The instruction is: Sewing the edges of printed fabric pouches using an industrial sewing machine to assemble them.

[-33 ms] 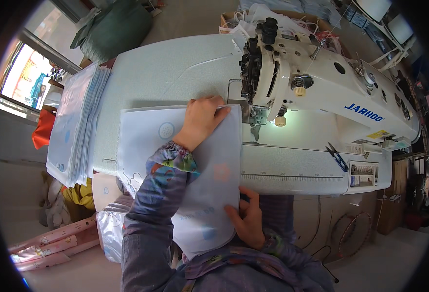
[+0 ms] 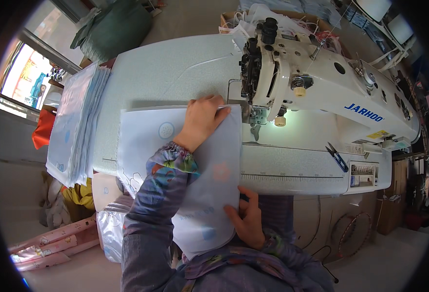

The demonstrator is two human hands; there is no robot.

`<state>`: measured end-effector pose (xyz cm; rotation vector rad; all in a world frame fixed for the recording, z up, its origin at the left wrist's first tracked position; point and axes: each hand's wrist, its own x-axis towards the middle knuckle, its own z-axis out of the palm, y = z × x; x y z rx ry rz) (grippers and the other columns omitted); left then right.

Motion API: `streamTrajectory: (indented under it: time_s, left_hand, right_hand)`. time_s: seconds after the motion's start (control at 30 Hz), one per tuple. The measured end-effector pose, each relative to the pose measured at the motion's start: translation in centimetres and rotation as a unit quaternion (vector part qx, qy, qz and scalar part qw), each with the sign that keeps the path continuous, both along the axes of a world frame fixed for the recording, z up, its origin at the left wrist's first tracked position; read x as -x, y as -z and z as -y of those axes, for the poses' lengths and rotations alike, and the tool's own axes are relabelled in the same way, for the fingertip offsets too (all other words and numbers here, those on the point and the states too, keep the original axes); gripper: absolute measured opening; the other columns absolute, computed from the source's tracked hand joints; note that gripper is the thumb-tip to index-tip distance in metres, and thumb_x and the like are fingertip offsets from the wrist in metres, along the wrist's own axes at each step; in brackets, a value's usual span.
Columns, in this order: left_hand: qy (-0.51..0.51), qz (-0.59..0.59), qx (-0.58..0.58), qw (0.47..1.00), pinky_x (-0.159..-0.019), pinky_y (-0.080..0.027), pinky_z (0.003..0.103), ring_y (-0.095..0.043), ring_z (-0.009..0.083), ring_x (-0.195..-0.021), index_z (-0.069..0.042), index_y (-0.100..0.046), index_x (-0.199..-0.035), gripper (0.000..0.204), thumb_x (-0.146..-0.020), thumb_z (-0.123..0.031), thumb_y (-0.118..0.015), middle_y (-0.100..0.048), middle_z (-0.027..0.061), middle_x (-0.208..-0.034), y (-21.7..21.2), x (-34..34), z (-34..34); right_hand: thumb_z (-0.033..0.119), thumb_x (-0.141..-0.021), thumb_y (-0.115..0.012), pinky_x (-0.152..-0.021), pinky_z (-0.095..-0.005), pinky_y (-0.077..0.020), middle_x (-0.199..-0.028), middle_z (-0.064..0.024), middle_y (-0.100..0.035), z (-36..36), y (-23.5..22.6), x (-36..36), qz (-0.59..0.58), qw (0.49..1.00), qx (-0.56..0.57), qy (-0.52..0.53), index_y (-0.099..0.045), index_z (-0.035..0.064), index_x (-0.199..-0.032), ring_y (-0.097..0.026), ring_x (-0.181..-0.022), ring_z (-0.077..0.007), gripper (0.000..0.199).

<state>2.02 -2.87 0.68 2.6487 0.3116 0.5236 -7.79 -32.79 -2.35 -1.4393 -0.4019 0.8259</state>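
A white cloth (image 2: 207, 146) with pale printed figures, apparently folded or layered, lies on the sewing table and hangs over its front edge into my lap. My left hand (image 2: 202, 121) is on its far right corner, fingers curled and thumb toward the right edge, close to the presser foot (image 2: 258, 117) of the sewing machine (image 2: 321, 73). Lower down, my right hand (image 2: 248, 219) grips the cloth's right edge between thumb and bent fingers. The cloth's right edge runs just left of the lit needle area, and the needle itself is hard to make out.
A stack of similar printed cloths (image 2: 73, 126) rests at the table's left end. Thread snips (image 2: 337, 156) lie on the right, beside a small parts tray (image 2: 364, 175). Behind the machine stands a box of scraps (image 2: 229, 19). A dark green sack (image 2: 114, 31) sits beyond the table.
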Motion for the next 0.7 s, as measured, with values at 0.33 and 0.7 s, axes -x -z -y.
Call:
streamTrajectory:
  time_s: [0.33,0.7]
  left_hand:
    - [0.013,0.038,-0.096,0.995,-0.099,-0.051,0.046,-0.063,0.0324,-0.116,-0.009,-0.070,-0.122,0.036,-0.089,-0.021,-0.077,-0.066,0.0090,-0.122,0.2,2.6,7.1]
    - [0.066,0.055,-0.085,0.993,-0.108,-0.051,0.044,-0.060,0.0330,-0.128,-0.004,-0.063,-0.138,0.054,-0.091,-0.025,-0.077,-0.065,0.0120,-0.136,-0.1,1.9,8.2]
  right_hand:
    - [0.004,-0.098,-0.074,-0.065,-0.0243,-0.0512,-0.100,-0.0077,-0.074,1.5,-0.3,-1.5,0.094,0.990,0.049,-0.094,-0.062,0.0041,-0.140,-0.062,-0.075,-0.0056,0.044]
    - [0.008,-0.094,-0.078,-0.053,-0.0249,-0.0356,-0.071,0.0027,-0.054,1.7,-1.3,-1.9,0.138,0.990,0.031,-0.024,-0.066,0.0062,-0.135,-0.043,-0.060,-0.0032,0.042]
